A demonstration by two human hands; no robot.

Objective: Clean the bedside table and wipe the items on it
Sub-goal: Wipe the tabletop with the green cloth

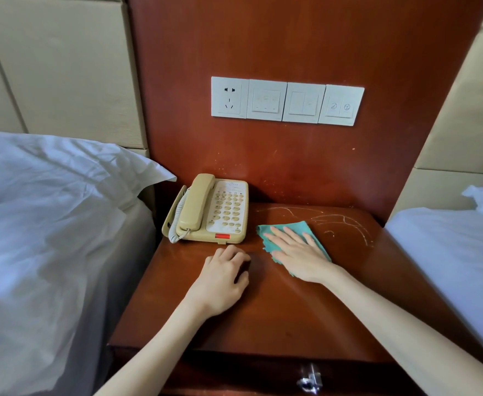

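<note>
Starting nearest you, the front of the bedside table (263, 324) above the metal drawer handle (310, 380) shows a smooth sheen with no marks you can make out, so that strip looks done, though glare makes it hard to be sure. Your left hand (223, 278) rests on the wood just in front of the phone (209, 210), fingers curled under and holding nothing. Your right hand (300, 252) lies flat with fingers straight, pressing the green cloth (317, 238) onto the tabletop just right of the phone. Beyond the cloth, toward the back right corner, pale streaks (343, 221) cross the wood, so that patch is left to wipe. The phone sits at the back left with its handset in the cradle; whether it has been wiped you cannot tell, and the surface under it is hidden. Farther back, the upright panel (291, 161) carries small light specks below the wall switches (287, 101). By my estimate you are under halfway.
</note>
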